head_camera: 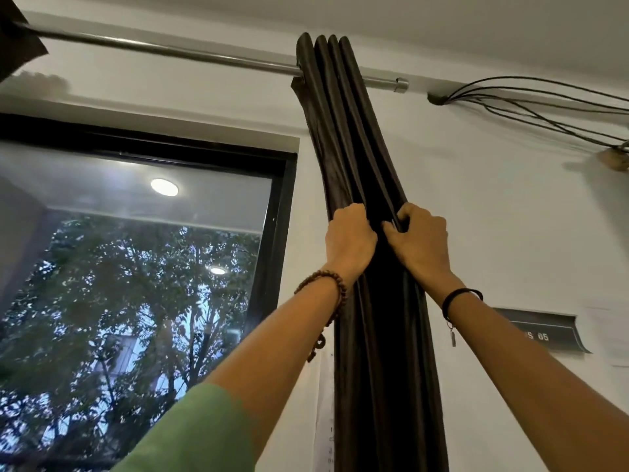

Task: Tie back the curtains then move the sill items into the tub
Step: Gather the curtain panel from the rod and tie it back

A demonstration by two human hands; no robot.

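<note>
head view, looking upward. the dark curtain (pixel 360 137) hung gathered into a tight bundle of folds just right of the window (pixel 285 206), its top threaded on the metal rod (pixel 170 51) that ran above the window. the left hand (pixel 350 238) gripped the bundle on its window side, fingers curled into the cloth. the right hand (pixel 420 240) gripped it on the side away from the window at the same height, fingers and thumb closed on a fold. both hands held the cloth level with the upper half of the window, and the bundle was narrowest between them. a beaded bracelet (pixel 326 291) circled the left wrist and a thin black band (pixel 459 294) the right; a green sleeve (pixel 197 434) covered the left arm in front of the window's lower right part. a corner of a second dark curtain (pixel 17 35) showed on the rod above the window's left end. right of the window, beyond the gathered curtain, cables (pixel 531 97) ran along the wall near the ceiling, and a grey plate (pixel 544 332) marked "05" sat lower on the wall.
</note>
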